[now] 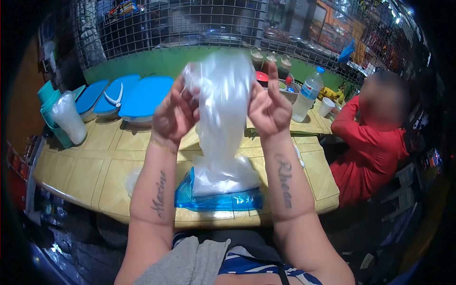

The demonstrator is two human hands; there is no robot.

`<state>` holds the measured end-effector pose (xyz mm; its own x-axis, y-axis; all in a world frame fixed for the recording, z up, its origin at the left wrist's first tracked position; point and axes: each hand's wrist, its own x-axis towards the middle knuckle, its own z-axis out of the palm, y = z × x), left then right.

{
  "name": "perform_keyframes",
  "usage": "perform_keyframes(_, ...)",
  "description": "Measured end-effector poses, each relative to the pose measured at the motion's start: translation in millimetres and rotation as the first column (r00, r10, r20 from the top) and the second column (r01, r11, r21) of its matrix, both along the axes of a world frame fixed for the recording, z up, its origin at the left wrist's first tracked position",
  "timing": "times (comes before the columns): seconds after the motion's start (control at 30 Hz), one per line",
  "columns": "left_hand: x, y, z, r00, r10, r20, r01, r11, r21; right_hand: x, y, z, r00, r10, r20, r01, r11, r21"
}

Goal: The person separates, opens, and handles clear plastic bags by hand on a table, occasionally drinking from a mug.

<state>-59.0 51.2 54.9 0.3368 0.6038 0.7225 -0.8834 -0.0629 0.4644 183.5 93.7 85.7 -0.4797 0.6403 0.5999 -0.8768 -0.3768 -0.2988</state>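
A clear plastic bag [221, 104], smeared by motion, hangs upright between my two hands above the table. My left hand [176, 109] pinches its upper left edge, fingers curled. On the other side my right hand [270, 107] grips the upper right edge, with one finger pointing up. Below the bag lies a stack of clear plastic bags [228, 179] on a blue plastic wrapper [218, 202] near the table's front edge. The lower end of the held bag overlaps the stack, so I cannot make out whether they touch.
Blue-lidded containers [147, 97], white tongs [114, 96] and green cups holding a plastic roll [70, 116] stand at the table's [123, 166] left. A water bottle [308, 92] and white cup [326, 107] are at the right, beside a person in red [375, 142]. Wire mesh rises behind.
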Motion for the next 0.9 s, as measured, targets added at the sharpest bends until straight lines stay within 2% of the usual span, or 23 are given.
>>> perform_keyframes(0.03, -5, 8, 10, 1.0, 0.021, -0.016, -0.022, 0.999, -0.048, -2, 14, 4, 0.998, 0.064, -0.025, -0.064, 0.998, -0.017)
perform_keyframes(0.07, -8, 12, 18, 0.999, 0.041, -0.036, -0.044, 0.995, -0.091, -4, 28, 5, 0.998, 0.055, 0.002, -0.055, 0.998, -0.027)
perform_keyframes(0.1, -9, 14, 21, 0.993, 0.118, -0.001, -0.115, 0.966, -0.232, -7, 36, 5, 0.999, 0.034, 0.038, -0.029, 0.994, -0.107)
perform_keyframes(0.13, -11, 19, 18, 0.994, 0.112, -0.017, -0.112, 0.957, -0.268, -10, 42, 5, 0.997, 0.014, 0.074, 0.0, 0.983, -0.184)
perform_keyframes(0.3, -15, 31, -47, 0.997, 0.081, -0.014, -0.078, 0.885, -0.459, -2, 39, -41, 0.997, 0.005, 0.078, 0.018, 0.955, -0.295)
perform_keyframes(0.33, -14, 28, -59, 0.998, 0.064, 0.001, -0.056, 0.869, -0.491, -2, 31, -52, 0.996, -0.012, 0.086, 0.038, 0.949, -0.312)
perform_keyframes(0.37, -15, 26, -70, 0.999, 0.043, 0.007, -0.033, 0.849, -0.528, -4, 22, -62, 0.989, -0.101, 0.109, 0.134, 0.925, -0.355)
perform_keyframes(0.43, -12, 22, -91, 1.0, -0.001, 0.026, 0.016, 0.801, -0.598, -5, 24, -101, 0.994, -0.034, 0.106, 0.072, 0.922, -0.38)
perform_keyframes(0.47, -10, 19, -100, 0.999, 0.032, -0.034, -0.046, 0.82, -0.571, -4, 26, -120, 0.995, -0.004, 0.098, 0.041, 0.922, -0.386)
perform_keyframes(0.5, -7, 16, -109, 0.993, 0.069, -0.096, -0.11, 0.838, -0.534, -8, 12, -121, 0.98, -0.066, 0.188, 0.145, 0.884, -0.444)
perform_keyframes(0.53, -3, 14, -109, 0.982, 0.109, -0.156, -0.173, 0.853, -0.492, -7, 13, -132, 0.987, -0.035, 0.159, 0.103, 0.89, -0.445)
perform_keyframes(0.57, -1, 13, -107, 0.969, 0.15, -0.197, -0.239, 0.774, -0.587, -7, 17, -149, 0.991, 0.001, 0.131, 0.059, 0.891, -0.449)
perform_keyframes(0.6, -2, 14, -112, 0.967, 0.174, -0.186, -0.252, 0.766, -0.592, -10, 15, -156, 0.994, 0.043, 0.103, 0.009, 0.888, -0.461)
perform_keyframes(0.63, -7, 18, -114, 0.963, 0.198, -0.181, -0.268, 0.756, -0.597, -9, 21, -158, 0.977, 0.037, 0.209, 0.081, 0.847, -0.525)
perform_keyframes(0.73, -6, 18, -112, 0.952, 0.253, -0.173, -0.306, 0.758, -0.575, -7, 20, -152, 0.969, -0.048, 0.244, 0.158, 0.876, -0.456)
perform_keyframes(0.8, 0, 16, -109, 0.947, 0.274, -0.166, -0.319, 0.753, -0.576, -5, 21, -154, 0.949, -0.037, 0.313, 0.199, 0.841, -0.503)
perform_keyframes(0.83, 5, 13, -105, 0.933, 0.31, -0.186, -0.355, 0.693, -0.627, -4, 22, -157, 0.927, -0.028, 0.374, 0.224, 0.842, -0.491)
perform_keyframes(0.9, 3, 17, -109, 0.886, 0.323, -0.332, -0.463, 0.639, -0.614, -4, 20, -157, 0.858, -0.02, 0.513, 0.305, 0.823, -0.479)
